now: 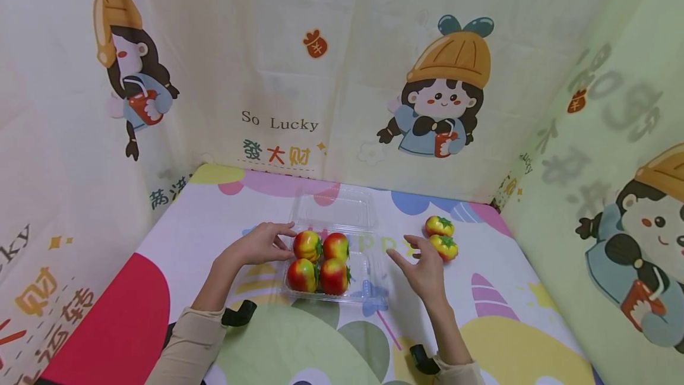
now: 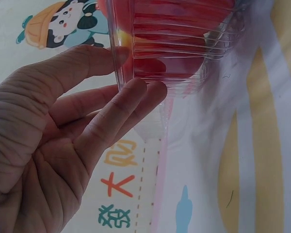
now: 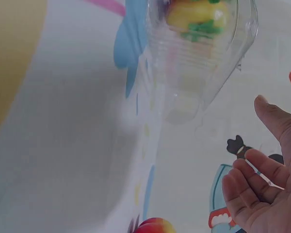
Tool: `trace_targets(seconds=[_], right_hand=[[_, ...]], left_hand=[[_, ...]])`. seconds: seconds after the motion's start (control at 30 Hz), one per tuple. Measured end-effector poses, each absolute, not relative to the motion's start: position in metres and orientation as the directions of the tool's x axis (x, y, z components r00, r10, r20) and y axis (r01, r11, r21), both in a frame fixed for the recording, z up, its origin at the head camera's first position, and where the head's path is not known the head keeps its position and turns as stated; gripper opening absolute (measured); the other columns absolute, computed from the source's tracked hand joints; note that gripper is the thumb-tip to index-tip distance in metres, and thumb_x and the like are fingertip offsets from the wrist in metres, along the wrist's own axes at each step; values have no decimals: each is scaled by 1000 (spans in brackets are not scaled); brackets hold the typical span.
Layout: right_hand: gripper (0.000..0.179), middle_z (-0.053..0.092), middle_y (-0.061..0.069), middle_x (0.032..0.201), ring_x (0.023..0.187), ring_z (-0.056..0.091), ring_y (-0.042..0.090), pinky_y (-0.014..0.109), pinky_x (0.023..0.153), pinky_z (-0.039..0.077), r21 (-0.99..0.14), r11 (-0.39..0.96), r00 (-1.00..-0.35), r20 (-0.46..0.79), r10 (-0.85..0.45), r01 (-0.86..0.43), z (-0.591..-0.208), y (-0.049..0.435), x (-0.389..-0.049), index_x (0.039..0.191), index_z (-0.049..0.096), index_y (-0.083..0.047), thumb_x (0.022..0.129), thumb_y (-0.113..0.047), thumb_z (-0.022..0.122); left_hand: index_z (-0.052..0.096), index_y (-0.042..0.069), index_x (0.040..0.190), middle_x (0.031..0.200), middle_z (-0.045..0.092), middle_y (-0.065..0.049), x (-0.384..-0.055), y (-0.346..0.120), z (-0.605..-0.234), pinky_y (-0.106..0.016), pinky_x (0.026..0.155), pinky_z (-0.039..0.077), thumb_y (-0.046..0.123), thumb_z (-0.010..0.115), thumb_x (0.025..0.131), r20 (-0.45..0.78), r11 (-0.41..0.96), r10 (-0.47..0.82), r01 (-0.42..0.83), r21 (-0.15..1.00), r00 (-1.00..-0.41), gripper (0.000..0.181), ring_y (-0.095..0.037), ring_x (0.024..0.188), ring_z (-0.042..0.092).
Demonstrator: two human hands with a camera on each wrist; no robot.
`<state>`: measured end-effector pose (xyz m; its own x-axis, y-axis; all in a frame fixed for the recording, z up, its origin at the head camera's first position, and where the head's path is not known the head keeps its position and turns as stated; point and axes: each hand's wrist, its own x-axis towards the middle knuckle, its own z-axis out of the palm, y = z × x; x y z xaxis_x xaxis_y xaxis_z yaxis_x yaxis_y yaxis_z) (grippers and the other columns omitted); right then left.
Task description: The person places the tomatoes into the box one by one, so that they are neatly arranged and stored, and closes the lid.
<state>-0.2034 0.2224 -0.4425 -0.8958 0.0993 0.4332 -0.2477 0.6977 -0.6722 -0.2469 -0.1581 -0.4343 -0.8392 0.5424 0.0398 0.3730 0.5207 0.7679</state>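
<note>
Head view shows a clear container [image 1: 366,275] at the middle of the tabletop [image 1: 214,218], its lid [image 1: 333,207] folded back behind it; the plastic is so transparent that the lid's outline partly melts into the printed pattern beneath. Four red-and-yellow fruits [image 1: 335,276] sit inside in two rows of two, grouped toward the left and middle.

The left hand [image 1: 264,243] is at the container's left side, thumb and fingers pinching its edge. Seen from the left wrist, the ribbed wall blurs the contents into red patches, and the top of the picture cuts the container off; which side of the rim the thumb presses is hard to make out.

The right hand [image 1: 424,272] holds nothing: its fingers are loosely bent and the thumb stands apart, just beside the container's right end. Two loose fruits [image 1: 445,248] lie near it on the tabletop, one behind the other, the nearer one partly covered by the hand. From the right wrist, only the top of one fruit [image 3: 156,226] shows at the lower edge, and the hand is cropped at the right. Both sleeves [image 1: 192,343] run out of the head view at the bottom.
</note>
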Motion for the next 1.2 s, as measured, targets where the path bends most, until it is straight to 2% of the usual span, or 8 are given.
trace_targets(seconds=[0.33,0.53,0.77,1.03,1.2], right_hand=[[53,69,22,119,104,64,40,52,90,56,-673,713,-899,415,143,-197,-444,241,-212,120,67,5,79,-21,89],[55,69,23,122,109,65,42,54,95,55,-689,706,-904,390,174,-161,-442,250,-216,121,67,6,81,-24,89],[55,69,25,121,109,65,43,57,94,55,-683,713,-891,410,195,-159,-440,256,-219,121,67,7,80,-22,89],[55,63,28,125,116,58,43,56,101,49,-688,721,-903,360,236,-85,-442,264,-225,125,64,5,83,-23,87],[55,61,29,124,115,56,44,56,100,47,-690,720,-901,354,252,-69,-444,269,-227,125,64,5,84,-24,85]], left_hand=[[62,-8,134,153,45,-29,-246,-159,-434,-26,73,61,10,79,88,34,523,537,364,771,-843,52,-20,92,76],[62,-7,135,153,46,-28,-247,-158,-434,-28,75,62,11,79,88,24,526,533,354,774,-846,53,-20,93,75],[61,-7,135,152,47,-27,-248,-159,-435,-28,75,62,11,79,88,23,531,530,353,770,-848,54,-20,93,75],[61,-7,136,151,48,-27,-247,-159,-435,-28,75,62,10,79,88,27,531,531,358,768,-847,54,-19,93,75],[62,-6,136,152,48,-26,-247,-158,-435,-29,75,62,10,79,88,20,537,521,346,769,-853,54,-20,93,75]])
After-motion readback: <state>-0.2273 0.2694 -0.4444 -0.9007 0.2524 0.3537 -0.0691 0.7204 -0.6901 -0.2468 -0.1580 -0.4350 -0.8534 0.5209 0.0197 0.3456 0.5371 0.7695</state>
